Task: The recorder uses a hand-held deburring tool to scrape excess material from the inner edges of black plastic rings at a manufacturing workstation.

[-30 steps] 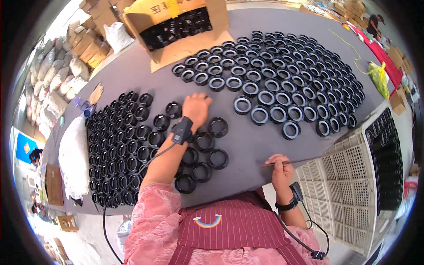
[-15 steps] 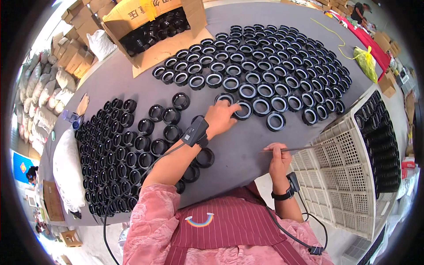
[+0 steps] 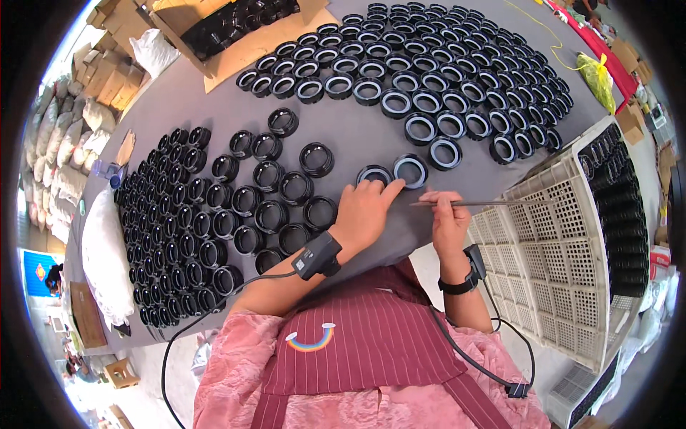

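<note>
Below the left hand and right hand, a grey table. Carries black rings crowded to the left of the left hand, spaced more loosely nearer it. Beyond both hands, bears a broad fan of pale-lined rings. At the left fingertips, supports two rings side by side. Far ahead-left of the left hand, holds an open carton; far ahead-right of the right, a yellow bag.

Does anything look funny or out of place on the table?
Nothing looks spilled or broken. Two black rings look a bit odd: they sit by the left hand, apart from the big pale-lined group.
</note>
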`<state>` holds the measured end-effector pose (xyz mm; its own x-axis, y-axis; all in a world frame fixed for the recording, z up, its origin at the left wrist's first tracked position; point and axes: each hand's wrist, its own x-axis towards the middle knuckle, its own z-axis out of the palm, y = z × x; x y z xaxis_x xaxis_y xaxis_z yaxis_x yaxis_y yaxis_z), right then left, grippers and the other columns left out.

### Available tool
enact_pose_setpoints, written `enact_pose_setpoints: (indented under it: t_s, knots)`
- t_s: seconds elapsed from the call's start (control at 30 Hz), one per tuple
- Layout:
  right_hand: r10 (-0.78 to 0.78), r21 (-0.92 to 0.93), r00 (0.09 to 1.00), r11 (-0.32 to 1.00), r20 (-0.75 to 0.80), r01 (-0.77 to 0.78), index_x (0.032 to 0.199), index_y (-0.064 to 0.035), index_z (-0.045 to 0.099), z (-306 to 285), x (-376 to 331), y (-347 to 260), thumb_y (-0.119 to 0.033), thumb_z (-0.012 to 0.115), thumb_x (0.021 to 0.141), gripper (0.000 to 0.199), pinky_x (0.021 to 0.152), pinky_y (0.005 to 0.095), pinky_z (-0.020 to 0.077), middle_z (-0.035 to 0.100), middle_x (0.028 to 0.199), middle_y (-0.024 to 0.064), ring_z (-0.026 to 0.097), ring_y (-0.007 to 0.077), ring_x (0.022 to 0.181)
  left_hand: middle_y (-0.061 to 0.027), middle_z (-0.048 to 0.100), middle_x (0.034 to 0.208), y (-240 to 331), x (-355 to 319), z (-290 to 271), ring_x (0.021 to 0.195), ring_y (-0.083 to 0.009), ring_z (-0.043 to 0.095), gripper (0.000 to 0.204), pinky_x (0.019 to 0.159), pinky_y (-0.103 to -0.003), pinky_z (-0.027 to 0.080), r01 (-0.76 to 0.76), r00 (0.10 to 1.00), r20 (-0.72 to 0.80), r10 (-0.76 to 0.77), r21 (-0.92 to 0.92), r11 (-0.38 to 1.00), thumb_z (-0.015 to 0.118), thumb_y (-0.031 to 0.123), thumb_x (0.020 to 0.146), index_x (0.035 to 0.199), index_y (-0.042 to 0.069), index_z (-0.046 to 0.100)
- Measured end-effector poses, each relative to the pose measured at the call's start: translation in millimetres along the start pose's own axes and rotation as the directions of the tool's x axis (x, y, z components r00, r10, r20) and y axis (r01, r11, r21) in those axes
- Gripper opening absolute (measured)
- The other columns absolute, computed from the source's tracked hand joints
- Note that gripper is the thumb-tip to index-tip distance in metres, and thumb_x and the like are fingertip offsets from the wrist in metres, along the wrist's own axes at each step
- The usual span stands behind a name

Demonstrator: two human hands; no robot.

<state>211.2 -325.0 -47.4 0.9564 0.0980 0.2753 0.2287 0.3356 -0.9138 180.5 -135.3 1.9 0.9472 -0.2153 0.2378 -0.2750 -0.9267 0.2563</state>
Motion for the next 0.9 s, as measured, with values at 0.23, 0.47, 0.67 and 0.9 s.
enact_pose_setpoints:
  t_s: [0.23,0.47,0.67,0.9]
  knots:
    - [0.007,-0.014,1.000,1.000,-0.003,-0.007,0.098,-0.0009,0.065,0.5,-11.5,-8.0,-0.016,0.056,0.103,0.019,0.089,0.0351,0.0516,0.071,0.098,0.0124,0.066,0.0194,0.095,-0.0103,0.066,0.108,15.9,-43.2,-5.0,0.102,-0.0295,0.061,0.054,0.083,-0.043,0.046,-0.088,0.989,0.101,0.107,-0.172,0.981,0.071,0.010,0.080,0.131,0.006,0.054]
    - [-0.051,-0.184,0.982,0.979,0.182,0.085,0.098,-0.0010,0.068,13.5,-35.8,-12.4,-0.014,0.057,0.101,0.017,0.092,0.0369,0.0509,0.072,0.101,0.0138,0.061,0.0227,0.107,-0.0246,0.050,0.136,12.0,-70.2,-6.9,0.119,-0.0423,0.056,0.060,0.101,-0.048,0.045,-0.145,0.934,-0.357,-0.013,-0.412,0.900,0.081,0.007,0.070,0.123,0.001,0.055]
    - [-0.124,-0.300,0.949,0.930,0.291,0.214,0.095,-0.0042,0.070,22.3,-33.2,-21.0,-0.011,0.062,0.097,0.010,0.095,0.0385,0.0464,0.074,0.096,0.0080,0.057,0.0238,0.108,-0.0266,0.049,0.137,3.4,-74.0,3.0,0.120,-0.0439,0.054,0.036,0.098,-0.047,0.048,-0.044,0.980,-0.195,-0.051,-0.452,0.891,0.077,0.009,0.078,0.110,0.003,0.062]
    - [-0.098,-0.427,0.938,0.872,0.331,0.241,0.089,-0.0047,0.072,23.1,-26.9,-27.7,-0.008,0.067,0.091,0.007,0.085,0.0388,0.0488,0.071,0.090,0.0071,0.060,0.0279,0.098,-0.0278,0.051,0.136,5.3,-72.1,-0.9,0.114,-0.0439,0.059,0.021,0.093,-0.046,0.052,-0.046,0.976,-0.214,-0.051,-0.426,0.903,0.074,0.010,0.081,0.097,0.003,0.063]
